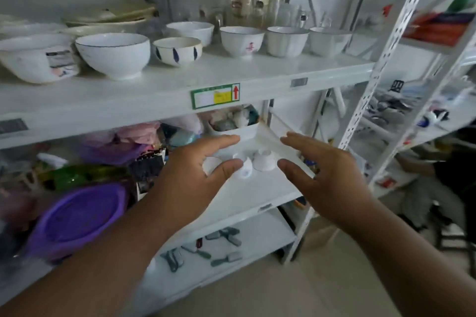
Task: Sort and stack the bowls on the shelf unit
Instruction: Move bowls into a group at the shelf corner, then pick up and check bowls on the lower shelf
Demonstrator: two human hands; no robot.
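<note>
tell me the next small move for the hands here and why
Probably close in on the small white bowls on the middle shelf. Both the left hand and the right hand are open, empty and spread on either side of them, and the bowls stand apart, unstacked, so picking one up to nest it seems the likely next step.

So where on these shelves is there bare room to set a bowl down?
Top shelf: a bare front strip ahead of the bowl row, widest before the red-marked bowl; behind the row is packed. Middle shelf: bare front right, nearer than the small white cups; left of them, bags and a purple lid crowd it.
</note>
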